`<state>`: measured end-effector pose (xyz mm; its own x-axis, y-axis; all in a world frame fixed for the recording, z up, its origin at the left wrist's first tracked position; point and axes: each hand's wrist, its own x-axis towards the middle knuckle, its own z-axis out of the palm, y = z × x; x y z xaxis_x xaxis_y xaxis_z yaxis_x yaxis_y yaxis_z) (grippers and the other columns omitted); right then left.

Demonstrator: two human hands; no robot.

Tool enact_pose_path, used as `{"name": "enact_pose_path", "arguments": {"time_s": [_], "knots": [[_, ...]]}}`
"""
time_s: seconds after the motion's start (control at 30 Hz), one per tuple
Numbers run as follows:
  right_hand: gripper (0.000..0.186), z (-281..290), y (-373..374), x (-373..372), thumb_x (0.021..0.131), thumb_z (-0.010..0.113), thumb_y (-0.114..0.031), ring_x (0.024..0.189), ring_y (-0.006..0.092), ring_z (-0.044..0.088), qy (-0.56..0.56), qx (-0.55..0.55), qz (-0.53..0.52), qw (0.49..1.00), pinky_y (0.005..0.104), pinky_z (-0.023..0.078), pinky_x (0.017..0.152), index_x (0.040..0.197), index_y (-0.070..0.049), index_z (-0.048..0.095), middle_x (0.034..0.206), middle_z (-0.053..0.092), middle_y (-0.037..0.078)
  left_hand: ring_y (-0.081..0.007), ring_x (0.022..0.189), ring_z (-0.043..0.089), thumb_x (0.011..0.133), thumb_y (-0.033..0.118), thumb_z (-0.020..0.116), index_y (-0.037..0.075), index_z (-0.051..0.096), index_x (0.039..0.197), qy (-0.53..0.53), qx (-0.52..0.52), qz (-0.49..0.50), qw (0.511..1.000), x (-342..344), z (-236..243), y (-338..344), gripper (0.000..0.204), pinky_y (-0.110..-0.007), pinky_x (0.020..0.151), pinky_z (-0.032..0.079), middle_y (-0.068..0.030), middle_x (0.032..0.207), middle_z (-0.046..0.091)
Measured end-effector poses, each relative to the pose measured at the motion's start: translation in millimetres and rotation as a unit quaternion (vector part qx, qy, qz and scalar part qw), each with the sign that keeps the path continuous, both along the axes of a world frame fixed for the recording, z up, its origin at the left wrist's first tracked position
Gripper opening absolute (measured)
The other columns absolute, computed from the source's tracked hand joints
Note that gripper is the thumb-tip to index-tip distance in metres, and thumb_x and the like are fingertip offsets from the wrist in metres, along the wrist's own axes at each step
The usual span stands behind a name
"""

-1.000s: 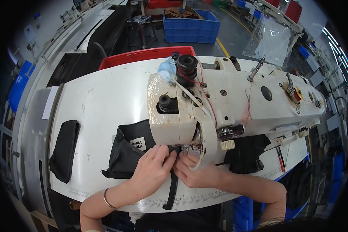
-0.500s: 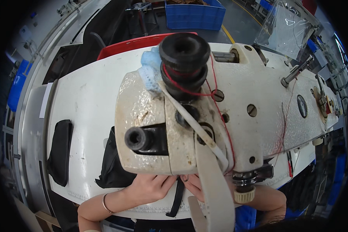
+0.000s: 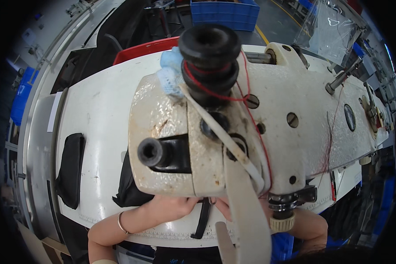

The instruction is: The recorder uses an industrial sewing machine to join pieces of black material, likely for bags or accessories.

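Observation:
The white head of a sewing machine [image 3: 163, 105], threaded in red, covers much of my view. Below its front edge, my left hand [image 3: 174, 207] is closed, its fingers bent and the tips partly hidden by the machine. A narrow black strip [image 3: 201, 220] runs from between my hands toward the table's near edge. At the strip's upper end is a small metal loop [image 3: 213, 200]. My right hand [image 3: 224, 208] reaches in from the other side of the strip, mostly behind the machine and its pale lever [image 3: 248, 215]. Black fabric [image 3: 130, 189] lies beyond my left hand.
A folded black piece [image 3: 70, 171] rests on the white table [image 3: 103, 110] at the left. Beyond the table are a red bin [image 3: 145, 49] and a blue crate [image 3: 224, 15]. A ruler strip [image 3: 171, 234] follows the near edge.
My view has shifted slightly. Both hands and the black strip sit a little farther in, with more of the left fingers covered by the machine head.

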<state>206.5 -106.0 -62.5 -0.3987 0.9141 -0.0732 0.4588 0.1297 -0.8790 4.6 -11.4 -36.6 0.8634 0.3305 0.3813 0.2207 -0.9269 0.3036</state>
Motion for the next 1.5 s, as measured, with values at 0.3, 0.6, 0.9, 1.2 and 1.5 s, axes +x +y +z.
{"name": "enact_pose_path", "arguments": {"time_s": [0.3, 0.6, 0.9, 1.2, 1.5], "knots": [[0.035, 23, 9, -8, 0.067, 0.066, -0.007, 0.098, 0.0301, 0.06, -0.295, 0.462, -0.003, 0.837, 0.0416, 0.048, 0.081, 0.1, 0.003, 0.062, 0.104, 0.059, 0.015, -0.0319, 0.098, 0.057, 0.066, 0.002, 0.063, 0.001, 0.065, 0.097, -0.031, -0.136, -0.01, 0.99, 2, 4, 26, 0.032, -0.038, 0.08, 0.051, -0.0156, 0.099, 0.058], [0.047, 34, -75, -26, 0.073, 0.056, -0.007, 0.102, 0.0338, 0.057, -0.272, 0.453, 0.123, 0.84, 0.0411, 0.049, 0.085, 0.116, 0.011, 0.055, 0.111, 0.056, 0.023, -0.0201, 0.079, 0.058, 0.07, 0.018, 0.058, 0.003, 0.064, 0.07, 0.194, 0.225, -0.153, 0.942, -30, 60, -107, 0.017, -0.038, 0.068, 0.041, -0.0103, 0.077, 0.061], [0.04, 61, -75, -39, 0.076, 0.059, -0.005, 0.094, 0.0331, 0.06, -0.276, 0.472, 0.092, 0.832, 0.0397, 0.05, 0.076, 0.114, 0.007, 0.059, 0.11, 0.059, 0.02, -0.02, 0.074, 0.053, 0.072, 0.018, 0.057, 0.004, 0.06, 0.073, -0.052, 0.229, -0.025, 0.972, -50, 42, -114, 0.014, -0.032, 0.069, 0.042, -0.0056, 0.077, 0.053], [0.03, 72, -72, -48, 0.082, 0.059, -0.006, 0.09, 0.0278, 0.063, -0.275, 0.523, 0.023, 0.806, 0.0374, 0.05, 0.073, 0.11, 0.003, 0.064, 0.103, 0.063, 0.015, -0.023, 0.078, 0.055, 0.077, 0.017, 0.057, 0.001, 0.058, 0.081, -0.155, 0.227, 0.008, 0.962, -53, 41, -112, 0.016, -0.036, 0.081, 0.047, -0.0084, 0.08, 0.053], [0.024, 77, -74, -49, 0.084, 0.06, -0.004, 0.09, 0.0261, 0.064, -0.268, 0.532, 0.014, 0.803, 0.0362, 0.05, 0.07, 0.106, 0.002, 0.066, 0.099, 0.064, 0.014, -0.0229, 0.077, 0.055, 0.08, 0.014, 0.058, 0.001, 0.056, 0.081, -0.19, 0.242, 0.003, 0.951, -54, 54, -112, 0.012, -0.035, 0.078, 0.048, -0.0082, 0.079, 0.052]]}}
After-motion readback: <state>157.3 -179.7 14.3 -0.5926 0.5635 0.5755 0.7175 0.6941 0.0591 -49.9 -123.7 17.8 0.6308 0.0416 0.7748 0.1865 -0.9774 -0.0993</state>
